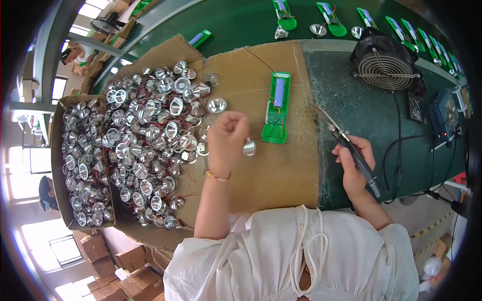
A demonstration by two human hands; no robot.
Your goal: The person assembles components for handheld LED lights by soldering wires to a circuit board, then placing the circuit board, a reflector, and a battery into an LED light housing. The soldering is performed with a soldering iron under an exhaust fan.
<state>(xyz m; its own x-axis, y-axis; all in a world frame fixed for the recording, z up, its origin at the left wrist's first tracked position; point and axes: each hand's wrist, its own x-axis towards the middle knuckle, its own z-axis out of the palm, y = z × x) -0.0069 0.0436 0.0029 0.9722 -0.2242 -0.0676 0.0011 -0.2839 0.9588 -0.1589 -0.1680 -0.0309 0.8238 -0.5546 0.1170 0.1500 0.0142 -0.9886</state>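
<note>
My left hand is raised over the cardboard, its fingers curled together; whether anything is pinched in them is hidden. Beside it lie a silver reflector cup, partly covered by the hand, and another reflector cup. To its right a green plastic housing lies open, holding a purple cylindrical battery and a small circuit board with thin wires. My right hand grips a soldering iron by its dark handle. Its thin tip points up and left, apart from the housing.
A big heap of reflector cups fills the cardboard at left. A black fan with a wire grille and a blue soldering station stand at right. Several green housings line the far side. Cables hang across the right side.
</note>
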